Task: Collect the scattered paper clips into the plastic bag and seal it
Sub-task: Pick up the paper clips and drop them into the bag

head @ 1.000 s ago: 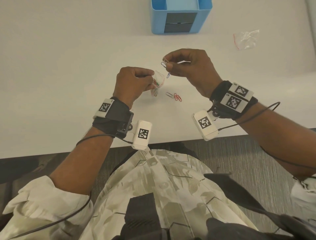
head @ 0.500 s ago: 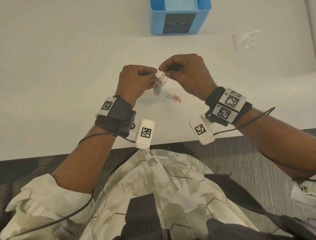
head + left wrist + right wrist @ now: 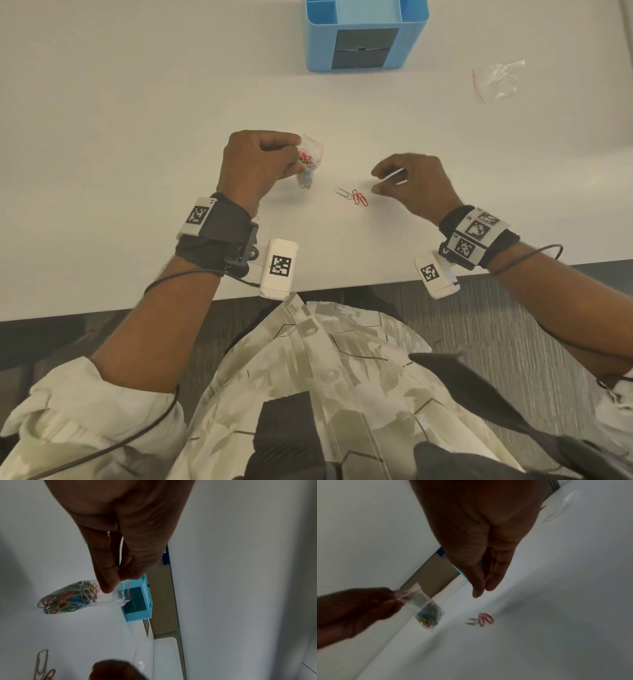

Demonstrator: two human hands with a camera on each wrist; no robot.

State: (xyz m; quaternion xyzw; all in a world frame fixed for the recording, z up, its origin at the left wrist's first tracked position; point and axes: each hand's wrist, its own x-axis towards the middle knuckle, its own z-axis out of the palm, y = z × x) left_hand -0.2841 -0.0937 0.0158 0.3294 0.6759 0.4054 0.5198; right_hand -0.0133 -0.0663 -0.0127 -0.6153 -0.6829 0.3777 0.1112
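Observation:
My left hand [image 3: 295, 155] pinches the top of a small clear plastic bag [image 3: 311, 161] that holds several coloured paper clips; the bag hangs just above the white table [image 3: 137, 137]. The left wrist view shows the pinch [image 3: 116, 574] and the filled bag [image 3: 68, 599]. On the table lie a silver clip [image 3: 343, 193] and two red clips [image 3: 359, 198], right of the bag. My right hand [image 3: 376, 181] hovers just right of them, fingers relaxed and holding nothing. In the right wrist view its fingers [image 3: 479, 586] point down above the red clips [image 3: 485, 618].
A blue desk organiser [image 3: 364, 34] stands at the back of the table. A second, crumpled clear bag with a red seal [image 3: 498, 80] lies at the back right. The table's front edge [image 3: 342, 286] runs just under my wrists.
My right hand brought clips to the bag's mouth, let them go there, then moved right and down to the loose clips. The left hand keeps hold of the bag.

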